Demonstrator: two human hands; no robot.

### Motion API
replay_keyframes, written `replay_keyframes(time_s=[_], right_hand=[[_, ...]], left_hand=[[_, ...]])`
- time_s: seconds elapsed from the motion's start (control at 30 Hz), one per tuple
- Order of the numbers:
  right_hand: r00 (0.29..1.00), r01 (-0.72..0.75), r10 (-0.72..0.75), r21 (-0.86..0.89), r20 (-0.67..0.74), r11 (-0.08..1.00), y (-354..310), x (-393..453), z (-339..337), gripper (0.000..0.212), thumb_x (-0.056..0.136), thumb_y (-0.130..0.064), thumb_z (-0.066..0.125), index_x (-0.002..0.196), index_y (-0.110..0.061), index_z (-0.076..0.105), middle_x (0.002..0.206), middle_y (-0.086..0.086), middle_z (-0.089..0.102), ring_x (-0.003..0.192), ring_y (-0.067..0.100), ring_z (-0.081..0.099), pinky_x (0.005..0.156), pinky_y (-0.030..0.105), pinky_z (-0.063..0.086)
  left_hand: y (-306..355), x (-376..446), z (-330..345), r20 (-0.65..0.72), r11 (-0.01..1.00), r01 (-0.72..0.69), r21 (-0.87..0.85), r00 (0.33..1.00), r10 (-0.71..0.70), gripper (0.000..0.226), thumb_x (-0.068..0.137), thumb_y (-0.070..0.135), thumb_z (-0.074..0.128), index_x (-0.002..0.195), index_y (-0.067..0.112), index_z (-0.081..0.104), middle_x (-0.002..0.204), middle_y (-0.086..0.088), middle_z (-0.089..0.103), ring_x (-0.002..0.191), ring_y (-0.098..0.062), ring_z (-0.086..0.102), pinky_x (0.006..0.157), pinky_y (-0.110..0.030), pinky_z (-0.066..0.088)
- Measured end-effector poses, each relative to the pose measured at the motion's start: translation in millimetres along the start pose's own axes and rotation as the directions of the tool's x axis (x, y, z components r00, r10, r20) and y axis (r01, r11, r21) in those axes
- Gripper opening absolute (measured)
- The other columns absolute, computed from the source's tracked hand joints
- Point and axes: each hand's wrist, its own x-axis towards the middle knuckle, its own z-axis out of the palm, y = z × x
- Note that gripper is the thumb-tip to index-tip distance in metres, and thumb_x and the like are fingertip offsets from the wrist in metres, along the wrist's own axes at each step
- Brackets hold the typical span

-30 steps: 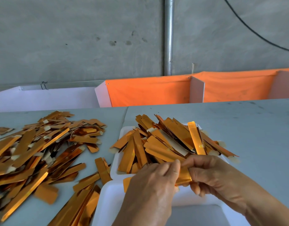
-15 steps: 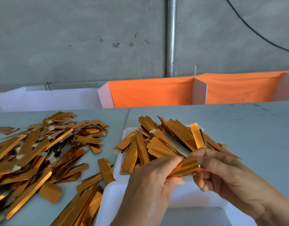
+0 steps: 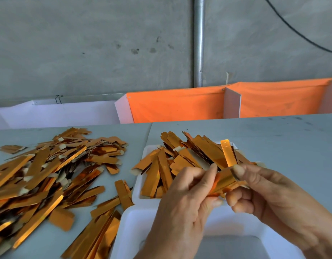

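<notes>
Both hands hold one shiny gold foil card strip (image 3: 224,181) above a white tray. My left hand (image 3: 185,206) pinches its left end between thumb and fingers. My right hand (image 3: 264,195) pinches its right end, where one flap (image 3: 228,153) of the strip stands bent upward. Just behind the hands, a far white tray (image 3: 148,152) is heaped with several gold strips (image 3: 180,161). A large loose pile of gold strips (image 3: 49,174) covers the grey table on the left.
A near white tray (image 3: 135,227) lies under the hands at the bottom edge. A few gold strips (image 3: 98,238) lie beside its left rim. Orange cloth dividers (image 3: 176,105) and white panels (image 3: 58,113) line the table's back edge, below a concrete wall with a metal pipe (image 3: 199,42).
The hands have risen slightly and drawn a little apart on the strip. The strip between them has opened out and its bent flap still points up.
</notes>
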Motion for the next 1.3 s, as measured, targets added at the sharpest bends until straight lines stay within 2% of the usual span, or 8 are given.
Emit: replay_keyframes(time_s=[0.33, 0.4, 0.53, 0.7, 0.8, 0.97, 1.13, 1.3], right_hand=[[0.998, 0.056, -0.053, 0.101, -0.029, 0.993, -1, 1, -1, 0.057, 0.033, -0.033, 0.098, 0.077, -0.008, 0.071, 0.059, 0.012, 0.057, 0.047, 0.017, 0.059, 0.045, 0.024, 0.051], [0.996, 0.085, -0.083, 0.077, -0.027, 0.993, -1, 1, -2, 0.055, 0.035, -0.035, 0.097, 0.075, -0.008, 0.070, 0.058, 0.011, 0.056, 0.046, 0.017, 0.058, 0.046, 0.023, 0.050], [0.992, 0.121, -0.121, 0.008, -0.036, 0.993, 1, 1, -1, 0.054, 0.037, -0.040, 0.096, 0.073, -0.010, 0.068, 0.059, 0.011, 0.057, 0.048, 0.017, 0.057, 0.047, 0.023, 0.050], [0.982, 0.183, -0.184, -0.039, -0.027, 0.982, 2, 3, 2, 0.053, 0.042, -0.044, 0.094, 0.075, -0.012, 0.067, 0.063, 0.010, 0.058, 0.051, 0.019, 0.059, 0.049, 0.023, 0.049], [0.973, 0.223, -0.228, -0.154, -0.018, 0.963, 3, 3, 2, 0.056, 0.048, -0.052, 0.088, 0.083, -0.012, 0.069, 0.067, 0.012, 0.062, 0.056, 0.021, 0.062, 0.054, 0.024, 0.051], [0.959, 0.278, -0.280, -0.265, 0.030, 0.923, 0, -1, 2, 0.057, 0.061, -0.061, 0.079, 0.090, -0.013, 0.067, 0.074, 0.015, 0.064, 0.063, 0.027, 0.064, 0.059, 0.028, 0.053], [0.955, 0.296, -0.287, -0.308, 0.076, 0.904, -4, -6, 1, 0.049, 0.063, -0.049, 0.082, 0.093, -0.015, 0.063, 0.078, 0.014, 0.064, 0.066, 0.030, 0.064, 0.062, 0.031, 0.053], [0.946, 0.313, -0.323, -0.357, 0.034, 0.880, 0, -3, 1, 0.010, 0.073, -0.019, 0.066, 0.083, -0.017, 0.064, 0.072, 0.016, 0.064, 0.063, 0.030, 0.064, 0.059, 0.030, 0.053]], left_hand=[[-3, -1, 0, -0.052, 0.959, 0.114, -0.258, 0.990, -0.131, 0.058, 0.076, 0.033, 0.063, 0.121, 0.062, 0.043, 0.110, 0.026, 0.051, 0.109, 0.005, 0.051, 0.085, -0.005, 0.039], [-3, -1, 1, -0.065, 0.967, 0.091, -0.237, 0.992, -0.110, 0.059, 0.076, 0.030, 0.064, 0.123, 0.060, 0.042, 0.111, 0.025, 0.053, 0.109, 0.005, 0.052, 0.086, -0.006, 0.040], [-3, 0, 1, -0.105, 0.993, 0.039, -0.113, 0.993, -0.051, 0.045, 0.079, 0.021, 0.063, 0.124, 0.027, 0.062, 0.111, 0.023, 0.058, 0.101, 0.010, 0.054, 0.083, -0.003, 0.039], [-1, 0, -3, -0.104, 0.973, 0.087, -0.213, 0.988, -0.111, 0.048, 0.080, 0.021, 0.062, 0.125, 0.039, 0.057, 0.114, 0.027, 0.057, 0.107, 0.009, 0.053, 0.084, -0.004, 0.040], [-1, -1, -5, -0.077, 0.925, 0.171, -0.338, 0.975, -0.209, 0.046, 0.076, 0.022, 0.065, 0.111, 0.051, 0.060, 0.109, 0.031, 0.062, 0.104, 0.012, 0.057, 0.081, -0.001, 0.040], [-2, -1, -7, -0.023, 0.886, 0.227, -0.404, 0.966, -0.257, 0.033, 0.072, 0.024, 0.066, 0.097, 0.043, 0.055, 0.096, 0.025, 0.068, 0.094, 0.005, 0.064, 0.076, -0.005, 0.044], [-3, -2, -9, -0.011, 0.878, 0.228, -0.420, 0.967, -0.256, 0.030, 0.072, 0.025, 0.066, 0.096, 0.042, 0.056, 0.098, 0.024, 0.068, 0.097, 0.002, 0.063, 0.079, -0.007, 0.045], [-4, -2, -9, -0.024, 0.894, 0.210, -0.396, 0.971, -0.239, 0.032, 0.071, 0.024, 0.068, 0.097, 0.040, 0.057, 0.100, 0.025, 0.067, 0.097, 0.004, 0.063, 0.078, -0.005, 0.044]])
